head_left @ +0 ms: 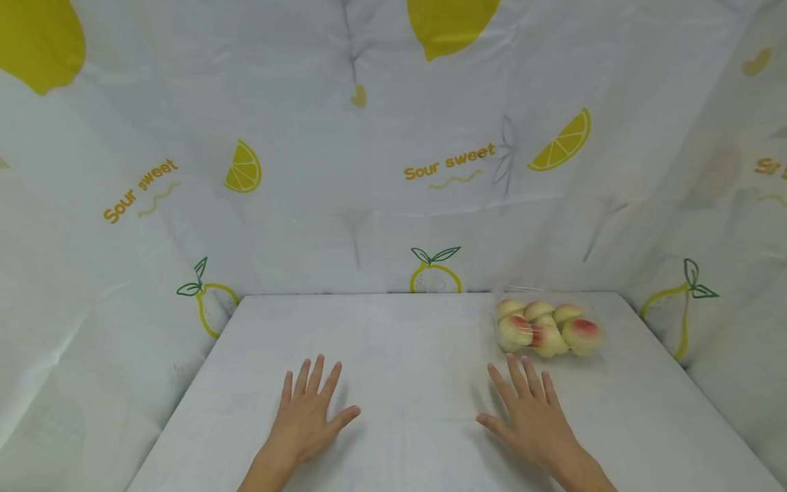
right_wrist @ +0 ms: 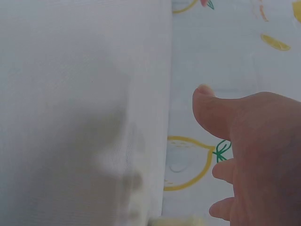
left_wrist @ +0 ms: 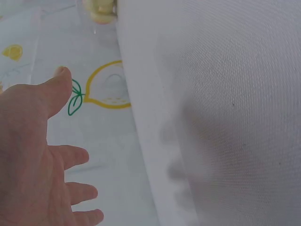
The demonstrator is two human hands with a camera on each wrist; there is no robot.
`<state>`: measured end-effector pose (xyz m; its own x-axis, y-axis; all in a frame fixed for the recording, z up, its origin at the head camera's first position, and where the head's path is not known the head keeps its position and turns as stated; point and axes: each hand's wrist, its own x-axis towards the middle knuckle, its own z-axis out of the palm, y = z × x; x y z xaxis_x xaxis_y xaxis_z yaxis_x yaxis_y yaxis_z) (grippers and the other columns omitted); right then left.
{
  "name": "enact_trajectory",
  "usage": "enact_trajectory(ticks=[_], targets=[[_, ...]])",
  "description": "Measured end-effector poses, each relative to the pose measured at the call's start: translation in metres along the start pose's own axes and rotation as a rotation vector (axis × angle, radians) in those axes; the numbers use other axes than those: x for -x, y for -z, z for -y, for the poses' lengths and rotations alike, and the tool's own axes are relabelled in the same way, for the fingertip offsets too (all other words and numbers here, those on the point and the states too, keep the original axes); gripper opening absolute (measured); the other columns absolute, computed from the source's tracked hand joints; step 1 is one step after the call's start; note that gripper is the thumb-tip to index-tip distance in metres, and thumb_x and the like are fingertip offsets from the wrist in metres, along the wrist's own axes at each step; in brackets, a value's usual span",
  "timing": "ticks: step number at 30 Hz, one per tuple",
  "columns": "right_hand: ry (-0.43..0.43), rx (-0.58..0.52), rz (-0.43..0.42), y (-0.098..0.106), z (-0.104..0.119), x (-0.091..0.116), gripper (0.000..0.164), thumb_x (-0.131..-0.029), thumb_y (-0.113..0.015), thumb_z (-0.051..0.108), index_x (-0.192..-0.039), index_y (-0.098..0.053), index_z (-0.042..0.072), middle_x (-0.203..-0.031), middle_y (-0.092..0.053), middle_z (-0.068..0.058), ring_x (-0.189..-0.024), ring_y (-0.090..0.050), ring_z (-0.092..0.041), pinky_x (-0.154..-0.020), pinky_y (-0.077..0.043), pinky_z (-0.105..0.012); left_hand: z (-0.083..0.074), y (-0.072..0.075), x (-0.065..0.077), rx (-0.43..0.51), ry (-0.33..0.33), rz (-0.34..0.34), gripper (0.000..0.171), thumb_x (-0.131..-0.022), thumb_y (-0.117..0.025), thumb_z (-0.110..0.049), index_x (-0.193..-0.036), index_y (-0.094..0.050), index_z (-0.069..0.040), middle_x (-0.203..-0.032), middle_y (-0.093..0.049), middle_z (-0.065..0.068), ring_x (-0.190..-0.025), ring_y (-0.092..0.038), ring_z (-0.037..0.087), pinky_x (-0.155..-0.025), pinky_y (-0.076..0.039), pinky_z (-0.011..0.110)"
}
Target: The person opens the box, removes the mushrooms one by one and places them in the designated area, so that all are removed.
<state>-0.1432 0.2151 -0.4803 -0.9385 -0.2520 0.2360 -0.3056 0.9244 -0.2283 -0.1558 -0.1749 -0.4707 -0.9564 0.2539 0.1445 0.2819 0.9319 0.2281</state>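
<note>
My left hand (head_left: 305, 420) hovers over the left half of the white table with its fingers spread and nothing in it. The right hand (head_left: 533, 418) has its fingers spread too, palm down over the right half, and holds nothing. Just beyond its fingertips sits a clear plastic box (head_left: 550, 294) of pale yellow peaches (head_left: 582, 335) with red blushes. In the left wrist view, part of the peaches (left_wrist: 101, 12) shows at the top edge. Each wrist view shows a bare palm side, the left hand (left_wrist: 28, 146) and the right hand (right_wrist: 268, 150), with the thumb held apart.
A white cloth covers the table (head_left: 393, 355). Behind it and at both sides hangs a white curtain (head_left: 307, 225) printed with lemons and lettering. The box of peaches stands close to the table's back right edge.
</note>
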Motion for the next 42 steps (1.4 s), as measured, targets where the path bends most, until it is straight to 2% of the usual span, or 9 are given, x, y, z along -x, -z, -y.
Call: enact_trajectory(ticks=[14,19,28,37,42], targets=[[-0.007,0.009,0.008,0.004,0.004,-0.003,0.08,-0.092,-0.067,0.057,-0.154,-0.045,0.01,-0.161,-0.027,-0.027,-0.148,-0.018,-0.051,-0.116,-0.014,-0.07,-0.001,0.001,-0.005,-0.008,-0.01,0.005,0.083,-0.097,-0.048,-0.069,-0.157,-0.04,-0.013,-0.164,-0.026,0.022,-0.152,-0.017,0.043,-0.12,-0.008,0.065],[-0.009,0.022,0.006,0.003,0.001,-0.003,0.081,-0.093,-0.066,0.058,-0.155,-0.044,0.011,-0.161,-0.028,-0.028,-0.148,-0.019,-0.051,-0.116,-0.015,-0.071,-0.003,0.0,-0.009,0.004,-0.013,0.005,0.081,-0.098,-0.048,-0.068,-0.157,-0.04,-0.014,-0.164,-0.026,0.022,-0.152,-0.016,0.044,-0.121,-0.007,0.064],[-0.018,0.03,0.01,0.008,-0.007,0.001,0.079,-0.092,-0.067,0.057,-0.152,-0.047,0.01,-0.159,-0.032,-0.029,-0.147,-0.021,-0.053,-0.113,-0.019,-0.072,-0.006,0.005,-0.013,-0.013,-0.019,-0.027,0.079,-0.098,-0.05,-0.066,-0.156,-0.042,-0.013,-0.163,-0.03,0.022,-0.151,-0.021,0.044,-0.121,-0.011,0.064],[-0.03,0.048,-0.017,0.018,-0.022,-0.003,0.077,-0.096,-0.064,0.054,-0.152,-0.046,0.005,-0.157,-0.031,-0.03,-0.143,-0.025,-0.054,-0.113,-0.02,-0.071,-0.019,-0.001,-0.031,0.014,-0.072,-0.027,0.074,-0.101,-0.048,-0.062,-0.156,-0.042,-0.012,-0.162,-0.031,0.022,-0.149,-0.026,0.044,-0.119,-0.02,0.063],[-0.048,0.068,-0.064,0.026,-0.03,-0.009,0.076,-0.095,-0.062,0.057,-0.146,-0.05,0.002,-0.153,-0.037,-0.032,-0.139,-0.031,-0.057,-0.112,-0.024,-0.07,-0.028,-0.004,-0.046,0.058,-0.096,-0.024,0.073,-0.102,-0.049,-0.058,-0.156,-0.041,-0.01,-0.161,-0.031,0.023,-0.149,-0.026,0.043,-0.12,-0.021,0.06]])
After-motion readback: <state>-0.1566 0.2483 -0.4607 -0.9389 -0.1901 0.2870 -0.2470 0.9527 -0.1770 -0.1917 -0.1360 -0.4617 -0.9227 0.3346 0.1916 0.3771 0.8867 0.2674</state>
